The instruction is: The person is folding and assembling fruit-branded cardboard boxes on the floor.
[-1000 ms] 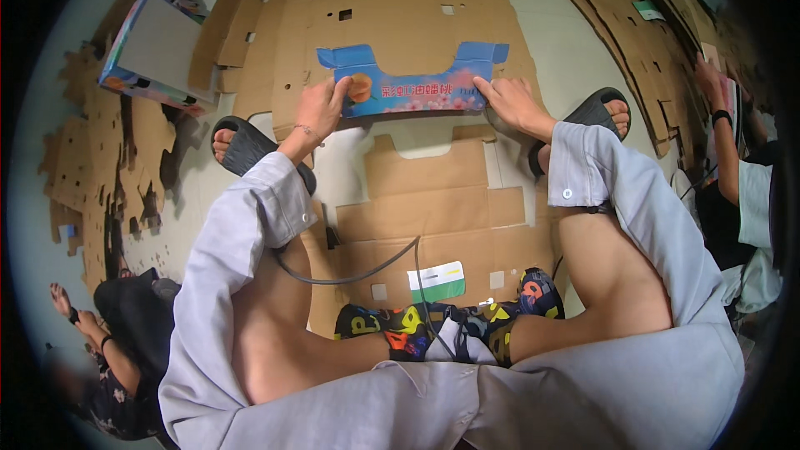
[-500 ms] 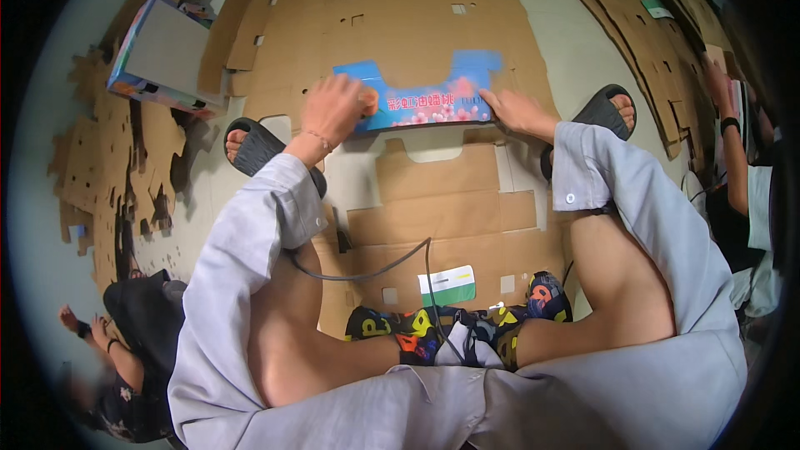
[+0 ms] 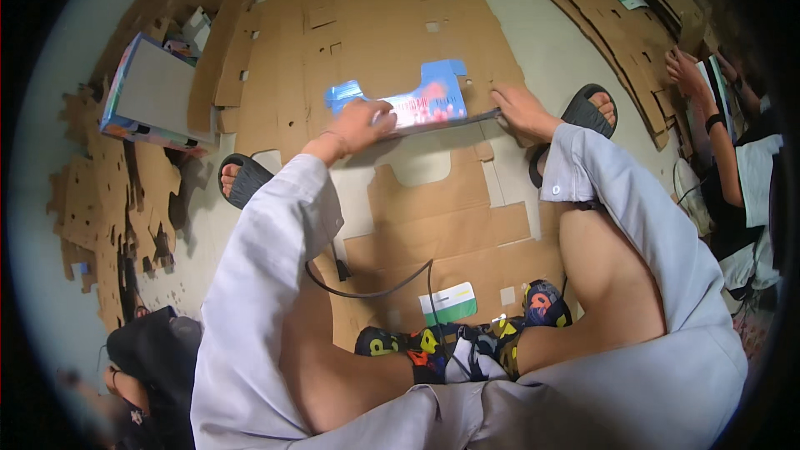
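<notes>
A blue cardboard piece [image 3: 450,92] printed with pink blossoms lies in front of me on brown cardboard, a wide notch cut into its far edge. My left hand [image 3: 360,127] is closed over its near left part, fingers bent onto the printed face. From the near edge a narrow dark strip [image 3: 477,119] runs right, past the piece's right end. At that end my right hand [image 3: 527,114] is closed, thumb and fingers pinching the strip. Whether the strip is a folded edge or a separate thing, I cannot tell.
Flattened brown cardboard [image 3: 392,25] spreads beyond and below my hands. A box with blue sides [image 3: 158,87] stands at left, stacked cardboard [image 3: 600,42] at right. A black cable [image 3: 375,287] crosses between my legs. Another person's hand [image 3: 685,73] works at far right; someone sits lower left.
My left hand has slid right and nearer along the blue cardboard, uncovering its left end. At the right, the dark strip now shows stretched to my right hand. The view has shifted slightly.
</notes>
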{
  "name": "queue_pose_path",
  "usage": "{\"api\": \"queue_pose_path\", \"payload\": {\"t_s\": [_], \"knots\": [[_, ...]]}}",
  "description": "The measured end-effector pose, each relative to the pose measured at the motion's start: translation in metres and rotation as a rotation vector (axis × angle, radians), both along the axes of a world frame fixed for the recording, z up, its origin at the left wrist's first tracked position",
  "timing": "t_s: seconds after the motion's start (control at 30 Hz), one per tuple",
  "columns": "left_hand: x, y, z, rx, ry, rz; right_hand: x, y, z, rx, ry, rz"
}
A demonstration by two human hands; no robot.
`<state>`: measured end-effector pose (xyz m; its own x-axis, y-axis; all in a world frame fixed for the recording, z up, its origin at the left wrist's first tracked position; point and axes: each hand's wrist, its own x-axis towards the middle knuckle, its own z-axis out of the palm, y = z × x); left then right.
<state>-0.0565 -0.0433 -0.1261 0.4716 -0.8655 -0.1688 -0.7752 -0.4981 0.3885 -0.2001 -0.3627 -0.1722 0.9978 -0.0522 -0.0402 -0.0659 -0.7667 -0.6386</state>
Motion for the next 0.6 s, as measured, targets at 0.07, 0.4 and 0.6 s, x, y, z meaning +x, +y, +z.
{"api": "queue_pose_path", "payload": {"t_s": [0.07, 0.4, 0.6], "knots": [[0.016, 0.022, -0.004, -0.378, 0.485, 0.434, -0.004, -0.024, -0.003, -0.333, 0.060, -0.123], [0.020, 0.154, -0.051, 0.158, 0.265, 0.746, -0.015, -0.043, -0.028, -0.010, 0.440, -0.388], [0.040, 0.147, -0.078, 0.496, 0.167, 0.784, -0.017, -0.041, -0.024, 0.265, 0.262, -0.749]]}}
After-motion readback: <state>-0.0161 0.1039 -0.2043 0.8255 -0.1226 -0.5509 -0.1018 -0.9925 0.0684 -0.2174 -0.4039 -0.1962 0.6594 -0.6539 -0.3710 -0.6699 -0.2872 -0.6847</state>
